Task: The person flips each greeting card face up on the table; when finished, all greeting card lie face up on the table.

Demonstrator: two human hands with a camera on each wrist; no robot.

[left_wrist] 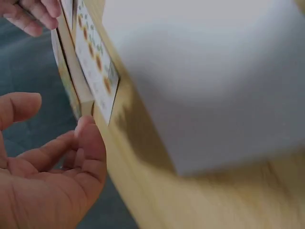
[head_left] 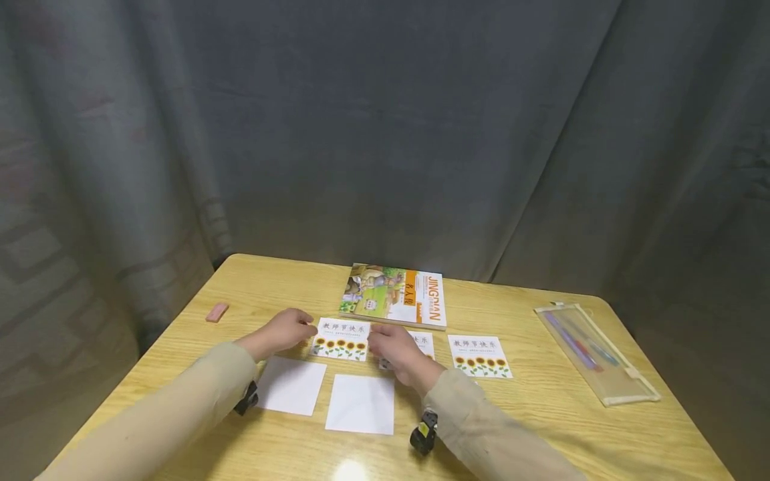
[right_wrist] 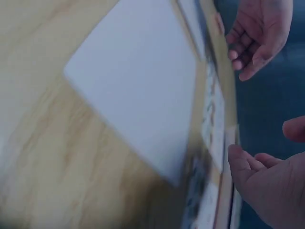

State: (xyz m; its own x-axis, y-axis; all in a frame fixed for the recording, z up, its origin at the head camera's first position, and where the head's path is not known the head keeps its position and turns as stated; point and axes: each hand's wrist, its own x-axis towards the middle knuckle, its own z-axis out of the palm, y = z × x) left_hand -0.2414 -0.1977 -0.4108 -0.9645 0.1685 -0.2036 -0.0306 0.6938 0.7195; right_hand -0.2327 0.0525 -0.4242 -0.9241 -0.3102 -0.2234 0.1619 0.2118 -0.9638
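Note:
A sunflower card [head_left: 341,339] with printed characters lies on the table between both hands. At its left edge is my left hand [head_left: 285,332], fingers loosely bent and nothing between them in the left wrist view. My right hand [head_left: 397,351] is by its right edge, fingers relaxed and thumb apart in the right wrist view. That hand partly covers a second sunflower card [head_left: 424,342]. Farther right lies a third sunflower card [head_left: 479,355]. Closer to me are two blank white cards, one on the left [head_left: 293,386] and one in the middle [head_left: 361,404].
A colourful book [head_left: 394,294] lies behind the cards. On the left is a pink eraser [head_left: 216,312]. A see-through zip pouch [head_left: 625,387] with pens inside lies at the right. Grey curtain [head_left: 385,147] hangs behind the wooden table [head_left: 517,434].

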